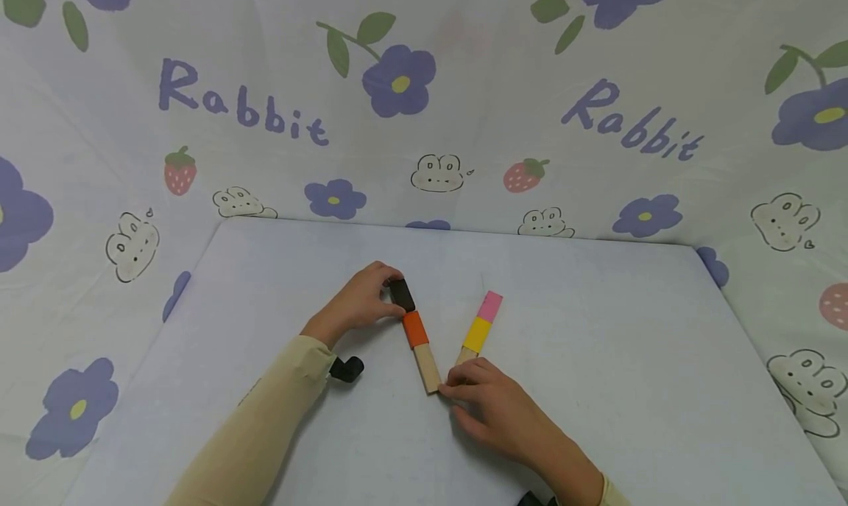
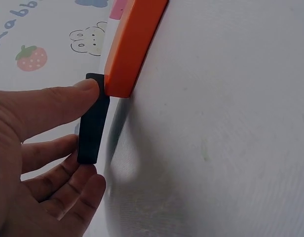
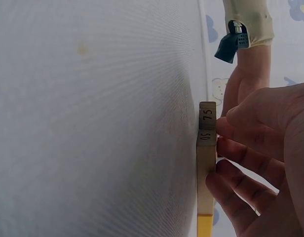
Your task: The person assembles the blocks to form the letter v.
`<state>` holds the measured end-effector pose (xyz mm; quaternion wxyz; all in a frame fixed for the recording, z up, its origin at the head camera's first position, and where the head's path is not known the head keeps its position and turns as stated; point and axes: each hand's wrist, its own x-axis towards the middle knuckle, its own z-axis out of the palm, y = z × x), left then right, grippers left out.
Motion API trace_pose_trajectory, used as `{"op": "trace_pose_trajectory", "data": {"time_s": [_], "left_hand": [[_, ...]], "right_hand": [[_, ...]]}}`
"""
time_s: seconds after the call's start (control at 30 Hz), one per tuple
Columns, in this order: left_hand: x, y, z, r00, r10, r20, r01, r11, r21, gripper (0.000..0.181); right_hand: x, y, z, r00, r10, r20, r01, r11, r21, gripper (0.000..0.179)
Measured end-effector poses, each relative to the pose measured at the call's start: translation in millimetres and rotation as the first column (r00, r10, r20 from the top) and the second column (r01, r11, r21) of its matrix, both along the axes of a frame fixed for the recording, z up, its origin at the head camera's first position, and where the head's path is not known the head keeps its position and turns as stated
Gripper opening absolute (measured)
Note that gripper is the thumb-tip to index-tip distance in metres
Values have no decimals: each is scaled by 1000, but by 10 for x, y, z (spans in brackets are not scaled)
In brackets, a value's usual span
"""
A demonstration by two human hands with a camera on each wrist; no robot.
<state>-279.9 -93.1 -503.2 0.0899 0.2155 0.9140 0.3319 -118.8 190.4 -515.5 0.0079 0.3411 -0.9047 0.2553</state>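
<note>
A black block (image 1: 402,295) tops the left row of flat blocks, and my left hand (image 1: 358,300) pinches it between thumb and fingers. In the left wrist view this black block (image 2: 93,121) touches the end of an orange block (image 2: 132,49). Below the orange block (image 1: 416,330) lies a plain wooden block (image 1: 427,368). My right hand (image 1: 493,410) rests its fingertips at the lower ends of the rows, partly hiding a second wooden block (image 1: 467,355). In the right wrist view, the wooden block ends (image 3: 207,116) read 75 and 50.
A yellow block (image 1: 477,335) and a pink block (image 1: 491,306) continue the right row, so both rows form a V. White tabletop (image 1: 629,359) lies around them. A cloth with rabbits and flowers (image 1: 424,123) hangs behind. A black wrist device (image 1: 347,369) sits by the left cuff.
</note>
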Motion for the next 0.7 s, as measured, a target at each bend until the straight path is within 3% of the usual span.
{"op": "trace_pose_trajectory", "data": {"time_s": [0.3,0.7], "left_hand": [[-7,18,-42,1000,-4,12,4,1000,6,61],[-7,30,-1,1000,-14,21,14,1000,-11,60]], "right_hand": [[4,1,2,1000,7,-1,-7,1000,-7,31],[-2,-13,15,1000,4,-8,-4,1000,-5,31]]}}
